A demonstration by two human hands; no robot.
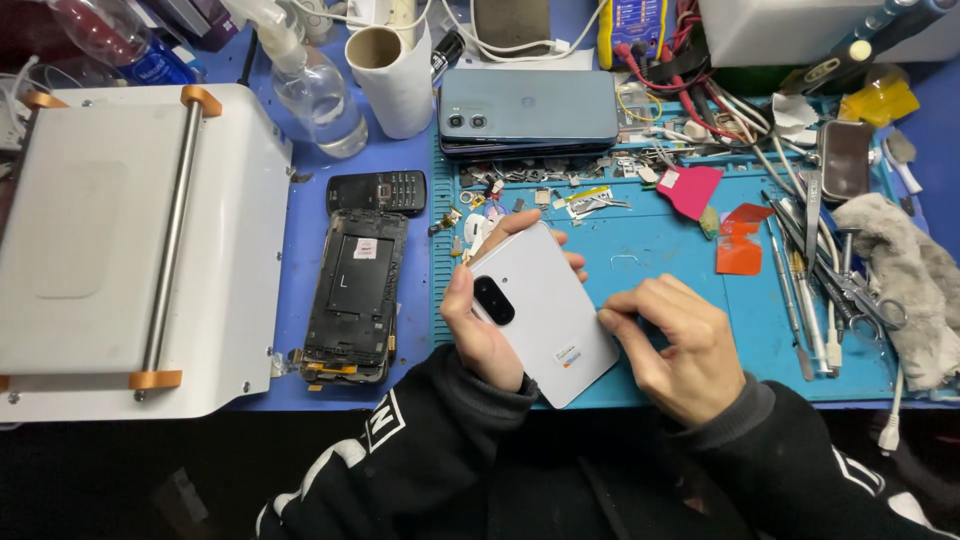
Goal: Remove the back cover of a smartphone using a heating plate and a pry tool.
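Far left of the hands, a white flat machine [130, 250] w/ a steel roller bar sits on the desk [300, 260], well apart from the work. Nearer, just left of the left hand, a stripped black phone frame [355, 297] lies open-side up, probably parked there to keep it out of the way; a small keypad phone [378, 191] lies above it. The left hand [478, 330] grasps a white phone [545, 312], thumb on the near long edge and fingers behind the far edge, so the back w/ its dark camera block faces up to the head camera. The phone is lifted over the blue mat [650, 260], betw. both hands. Its long axis runs diagonal: camera end to upper left, bottom end w/ a small sticker to lower right, toward the person. The right hand [675, 345] is half clenched, fingertips pinched at the phone's right edge; if it holds some tiny thing I cannot tell. Beyond the hands is a stack of grey phones [528, 110]; right of the right hand, tweezers and tools [815, 290] lie near.
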